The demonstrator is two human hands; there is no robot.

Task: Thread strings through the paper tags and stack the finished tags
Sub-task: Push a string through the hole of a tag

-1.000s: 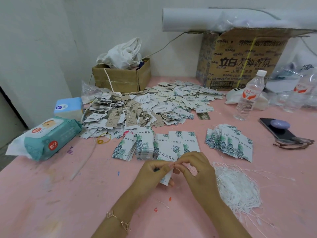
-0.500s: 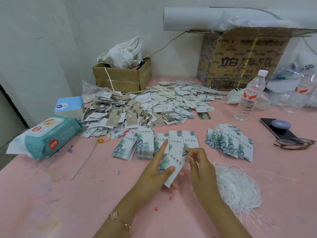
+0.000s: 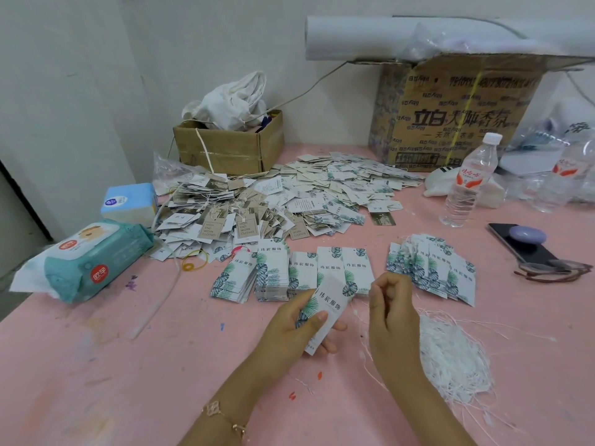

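Left hand (image 3: 289, 328) gripped a white, green-leafed rectangular paper tag (image 3: 333, 299); right hand (image 3: 391, 313) beside it pinched thin white string (image 3: 365, 352)

Looking like a small tag-packing workshop, possibly home-run: loose paper tags (image 3: 325, 188) are lying heaped mid-frame on a paint-flecked pink table (image 3: 96, 365), cartons (image 3: 450, 117) are sitting against the bare wall (image 3: 96, 59) up top, cut strings (image 3: 450, 358) are lying lower right.

Pink table (image 3: 96, 365), white tags with teal leaf print (image 3: 431, 268), white strings (image 3: 450, 355), teal wipes pack (image 3: 87, 262)
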